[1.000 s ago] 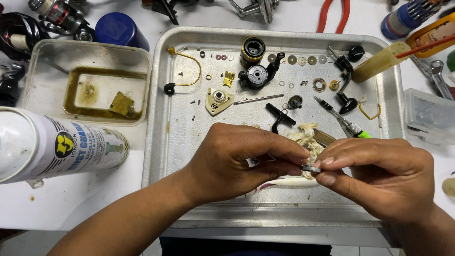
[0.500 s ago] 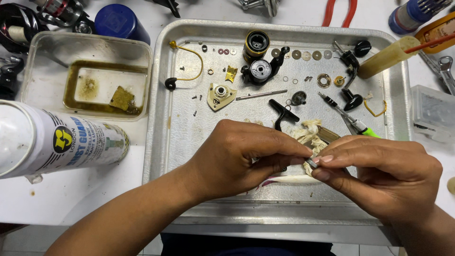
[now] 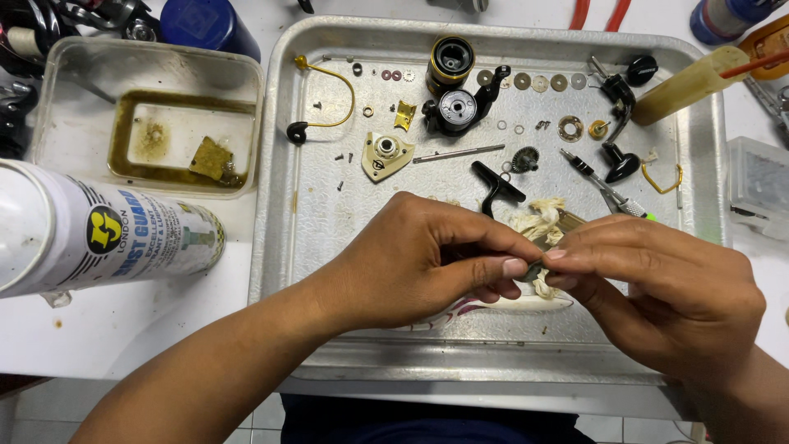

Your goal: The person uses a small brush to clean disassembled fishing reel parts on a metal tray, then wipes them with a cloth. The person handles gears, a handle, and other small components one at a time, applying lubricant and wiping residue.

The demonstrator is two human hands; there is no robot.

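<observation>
Across most of the bench a big metal tray (image 3: 283, 247) was laid out, pretty much covered in stripped-down fishing reel bits. Off to its left a white spray can (image 3: 99, 234) was lying on its side, and behind that a clear plastic tub (image 3: 74, 70) with brownish oil pooled in it was parked. Over the front half of the tray, 2 hands were brought together: the left hand (image 3: 411, 263) and the right hand (image 3: 666, 296), fingertips touching. A small metal part (image 3: 532, 269) was pinched between them, thumb and fingers closed tight on it from both sides; most of it was hidden, so its shape couldn't really be made out. Just behind the fingertips a wad of pale rag (image 3: 538, 218) was left on the tray. Further back, a black and gold reel body (image 3: 454, 107), a triangular side plate (image 3: 385, 152) and a row of little washers (image 3: 538, 81) were spread out.
</observation>
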